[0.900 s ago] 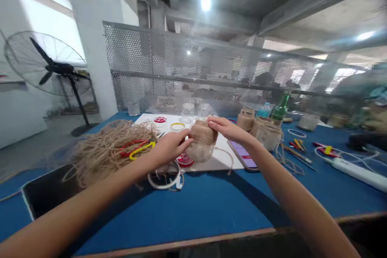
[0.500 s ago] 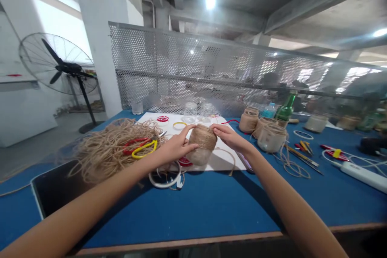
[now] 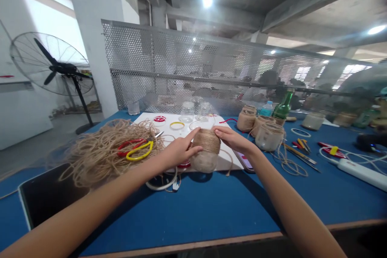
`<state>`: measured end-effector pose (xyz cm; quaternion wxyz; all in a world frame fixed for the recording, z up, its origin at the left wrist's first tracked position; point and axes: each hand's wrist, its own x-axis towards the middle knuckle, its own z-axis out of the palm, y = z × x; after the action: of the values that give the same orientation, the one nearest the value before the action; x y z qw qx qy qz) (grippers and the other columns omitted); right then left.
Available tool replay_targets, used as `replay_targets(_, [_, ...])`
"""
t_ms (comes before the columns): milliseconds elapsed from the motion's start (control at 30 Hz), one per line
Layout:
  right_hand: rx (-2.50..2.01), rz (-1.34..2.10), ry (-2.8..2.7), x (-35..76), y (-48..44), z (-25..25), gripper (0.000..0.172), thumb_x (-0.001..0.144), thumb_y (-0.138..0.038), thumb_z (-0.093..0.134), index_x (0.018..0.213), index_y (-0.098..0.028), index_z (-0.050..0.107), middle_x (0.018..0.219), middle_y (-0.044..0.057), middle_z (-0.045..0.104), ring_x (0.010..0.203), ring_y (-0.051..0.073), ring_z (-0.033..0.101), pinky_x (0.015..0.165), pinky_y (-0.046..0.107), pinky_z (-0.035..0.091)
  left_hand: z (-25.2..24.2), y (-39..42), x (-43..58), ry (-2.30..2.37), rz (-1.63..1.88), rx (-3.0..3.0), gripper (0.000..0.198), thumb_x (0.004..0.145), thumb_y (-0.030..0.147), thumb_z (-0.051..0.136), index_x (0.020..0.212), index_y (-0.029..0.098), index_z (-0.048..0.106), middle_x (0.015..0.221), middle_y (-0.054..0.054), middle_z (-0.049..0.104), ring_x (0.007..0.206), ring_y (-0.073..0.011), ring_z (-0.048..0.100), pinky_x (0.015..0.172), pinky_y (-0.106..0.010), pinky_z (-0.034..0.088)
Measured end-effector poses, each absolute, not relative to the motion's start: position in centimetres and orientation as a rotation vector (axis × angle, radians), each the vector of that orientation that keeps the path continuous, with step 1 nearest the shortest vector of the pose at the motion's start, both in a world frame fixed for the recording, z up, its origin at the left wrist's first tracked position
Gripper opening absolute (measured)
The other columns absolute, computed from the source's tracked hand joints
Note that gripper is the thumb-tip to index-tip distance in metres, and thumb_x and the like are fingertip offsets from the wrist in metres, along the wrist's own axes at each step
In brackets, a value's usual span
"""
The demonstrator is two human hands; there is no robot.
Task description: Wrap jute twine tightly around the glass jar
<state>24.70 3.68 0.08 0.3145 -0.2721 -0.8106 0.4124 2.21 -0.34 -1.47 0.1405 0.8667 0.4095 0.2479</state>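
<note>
A glass jar (image 3: 206,161) is wound with brown twine (image 3: 208,142) around its upper part, while its lower part is bare. My left hand (image 3: 181,150) grips the jar's left side, its thumb across the front. At the upper right rim, the fingers of my right hand (image 3: 230,137) press against the twine; their tips are partly hidden. A loose length of twine (image 3: 230,163) curves over the white paper (image 3: 145,119) to the right of the jar. Left of my hands, scissors (image 3: 139,150) with red and yellow handles lie on a big twine heap (image 3: 99,149).
A white ring (image 3: 161,188) and a phone (image 3: 246,163) lie near the jar. Two clear jars (image 3: 188,109) stand behind it. Twine-wrapped jars (image 3: 246,119), a green bottle (image 3: 283,107), pliers (image 3: 303,145) and a power strip (image 3: 363,174) are on the right. A mesh partition (image 3: 169,60) borders the table.
The jar has shifted slightly right and down and stands more upright, with both my hands still on it. The whole view has shifted a little.
</note>
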Motion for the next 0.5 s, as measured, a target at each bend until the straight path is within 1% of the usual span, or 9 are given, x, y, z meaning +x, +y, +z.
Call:
replay_targets(100, [-0.708, 1.091, -2.094, 24.1, 3.8, -0.4, 0.029, 0.086, -0.042, 0.039, 0.082, -0.016, 0.051, 0.077, 0.001, 0.047, 0.072, 0.013, 0.043, 0.069, 0.027, 0.035, -1.6, -0.3, 1.7, 1.213, 0.709, 2.514, 0.064, 0.087, 0.045, 0.039, 0.138, 0.016, 0.015, 0.052, 0.004, 0.050, 0.049, -0.0127, 0.045, 0.052, -0.022, 0.029])
replay_targets(200, [-0.715, 1.009, -2.128, 23.5, 3.3, -0.1, 0.032, 0.086, -0.045, 0.036, 0.082, -0.016, 0.050, 0.080, 0.002, 0.048, 0.075, 0.014, 0.044, 0.069, 0.028, 0.035, -1.4, -0.8, 1.3, 1.225, 0.696, 2.522, 0.064, 0.087, 0.044, 0.039, 0.139, 0.016, 0.014, 0.053, 0.003, 0.052, 0.050, -0.0131, 0.046, 0.052, -0.022, 0.029])
replay_targets(267, [-0.766, 0.872, -2.236, 23.2, 2.6, 0.6, 0.033, 0.084, -0.048, 0.039, 0.082, -0.017, 0.049, 0.079, 0.002, 0.048, 0.075, 0.014, 0.044, 0.068, 0.028, 0.035, -1.1, -1.2, 1.2, 1.210, 0.675, 2.513, 0.062, 0.088, 0.041, 0.039, 0.139, 0.016, 0.013, 0.054, 0.003, 0.053, 0.050, -0.0131, 0.047, 0.051, -0.022, 0.029])
replay_targets(333, [-0.864, 0.648, -2.362, 23.0, 1.7, 1.3, 0.034, 0.076, -0.051, 0.051, 0.084, -0.018, 0.048, 0.076, 0.000, 0.045, 0.070, 0.014, 0.041, 0.063, 0.027, 0.033, -0.9, -1.6, 1.3, 1.191, 0.661, 2.495, 0.062, 0.088, 0.039, 0.039, 0.138, 0.017, 0.012, 0.054, 0.003, 0.053, 0.049, -0.0127, 0.047, 0.049, -0.021, 0.028])
replay_targets(400, [-0.931, 0.449, -2.420, 22.9, 0.9, 1.9, 0.038, 0.070, -0.052, 0.058, 0.084, -0.019, 0.046, 0.078, 0.000, 0.045, 0.070, 0.014, 0.040, 0.063, 0.027, 0.033, -0.7, -1.9, 1.4, 1.187, 0.661, 2.485, 0.061, 0.087, 0.038, 0.040, 0.138, 0.018, 0.013, 0.052, 0.005, 0.050, 0.047, -0.0122, 0.047, 0.048, -0.020, 0.027])
replay_targets(500, [-0.927, 0.262, -2.475, 22.7, 0.1, 2.3, 0.038, 0.068, -0.051, 0.059, 0.081, -0.019, 0.043, 0.080, 0.001, 0.043, 0.072, 0.014, 0.040, 0.063, 0.027, 0.034, -0.6, -2.1, 1.4, 1.206, 0.661, 2.492, 0.059, 0.087, 0.039, 0.041, 0.137, 0.020, 0.015, 0.050, 0.007, 0.047, 0.045, -0.0117, 0.045, 0.047, -0.020, 0.027])
